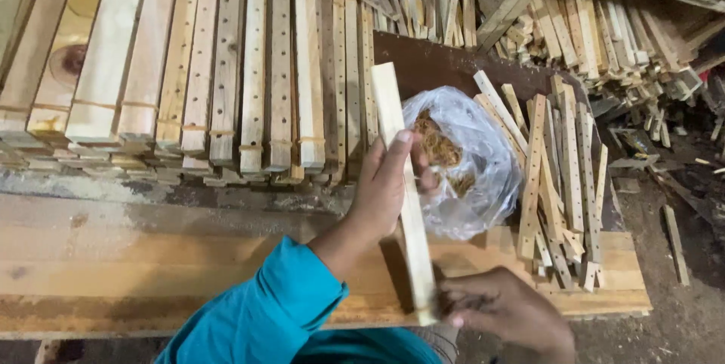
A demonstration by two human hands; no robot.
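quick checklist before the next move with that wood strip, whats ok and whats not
1. Left hand grips the strip around its middle: ok.
2. Right hand is at the strip's lower end, fingertips touching it: ok.
3. Whether the right hand holds anything small against that end: cannot tell, it is blurred.
4. Plastic bag lies open beside the strip, with brown fibrous stuff inside: ok.
5. Bench has bare board left of the hands: ok.
6. Loose drilled strips lie piled right of the bag, some over the bench edge: not ok.
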